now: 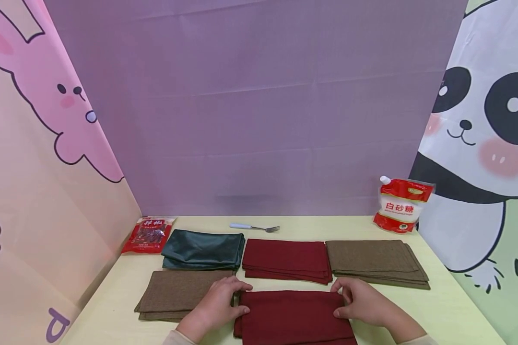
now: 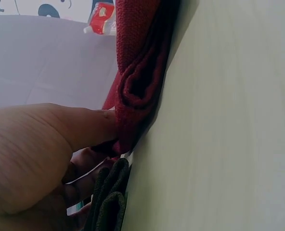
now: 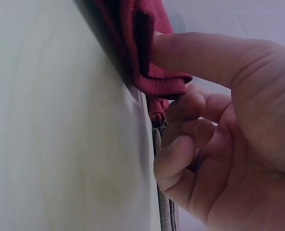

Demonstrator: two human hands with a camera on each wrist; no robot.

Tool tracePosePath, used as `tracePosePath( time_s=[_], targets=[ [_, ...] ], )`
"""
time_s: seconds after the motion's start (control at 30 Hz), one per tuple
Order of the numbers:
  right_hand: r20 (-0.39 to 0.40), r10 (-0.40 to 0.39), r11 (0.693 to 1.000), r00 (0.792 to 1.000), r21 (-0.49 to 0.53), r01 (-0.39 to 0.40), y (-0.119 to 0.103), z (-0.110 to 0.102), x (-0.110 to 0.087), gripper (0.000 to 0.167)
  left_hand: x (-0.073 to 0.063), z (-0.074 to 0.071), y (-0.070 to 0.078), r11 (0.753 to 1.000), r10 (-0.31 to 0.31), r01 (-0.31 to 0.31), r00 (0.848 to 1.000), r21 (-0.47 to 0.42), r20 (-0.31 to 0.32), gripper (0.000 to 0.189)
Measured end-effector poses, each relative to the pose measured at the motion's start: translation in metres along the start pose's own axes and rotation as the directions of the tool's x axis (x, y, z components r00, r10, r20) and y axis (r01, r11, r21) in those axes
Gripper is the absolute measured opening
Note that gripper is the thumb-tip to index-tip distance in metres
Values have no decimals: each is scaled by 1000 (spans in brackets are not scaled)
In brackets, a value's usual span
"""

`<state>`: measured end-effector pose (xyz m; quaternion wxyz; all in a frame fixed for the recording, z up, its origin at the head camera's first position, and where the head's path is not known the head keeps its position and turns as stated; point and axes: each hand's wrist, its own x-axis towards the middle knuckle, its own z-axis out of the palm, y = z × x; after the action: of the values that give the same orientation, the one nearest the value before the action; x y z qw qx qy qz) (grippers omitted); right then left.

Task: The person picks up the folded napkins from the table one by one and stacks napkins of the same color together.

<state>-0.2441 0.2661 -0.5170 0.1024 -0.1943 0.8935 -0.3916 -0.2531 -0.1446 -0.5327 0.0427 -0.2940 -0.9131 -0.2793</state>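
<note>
A folded dark red cloth [image 1: 295, 316] lies at the table's front, running past the lower edge of the head view. My left hand [image 1: 217, 302] holds its far left corner, thumb on the cloth's side and fingers at the back edge. At the far right corner my right hand [image 1: 364, 302] pinches the cloth, with the thumb on top and the other fingers curled. The right wrist view shows the folded layers [image 3: 133, 48] under that thumb. A brown folded cloth [image 1: 179, 292] lies under and beside my left hand. Directly behind sits another folded red cloth [image 1: 285, 258].
In the back row, a dark green folded cloth [image 1: 203, 249] lies left and a brown folded cloth [image 1: 375, 258] right. Behind them are a red packet [image 1: 148, 235], a fork [image 1: 254, 227] with a pale handle, and a spouted red and white bag [image 1: 401, 206]. A purple backdrop [image 1: 250, 110] rises behind the table.
</note>
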Motion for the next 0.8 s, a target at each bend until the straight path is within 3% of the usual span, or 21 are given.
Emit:
tracePosePath(
  time_s=[0.3, 0.8],
  targets=[
    [-15, 3, 1000, 1000, -4, -3, 1, 2, 1, 34, 2, 1, -1, 999, -1, 1, 1000, -34, -6, 27],
    [-12, -35, 999, 999, -2, 35, 1, 4, 1, 28, 2, 0, 2, 998, -16, 16, 1000, -53, 2, 27]
  ],
)
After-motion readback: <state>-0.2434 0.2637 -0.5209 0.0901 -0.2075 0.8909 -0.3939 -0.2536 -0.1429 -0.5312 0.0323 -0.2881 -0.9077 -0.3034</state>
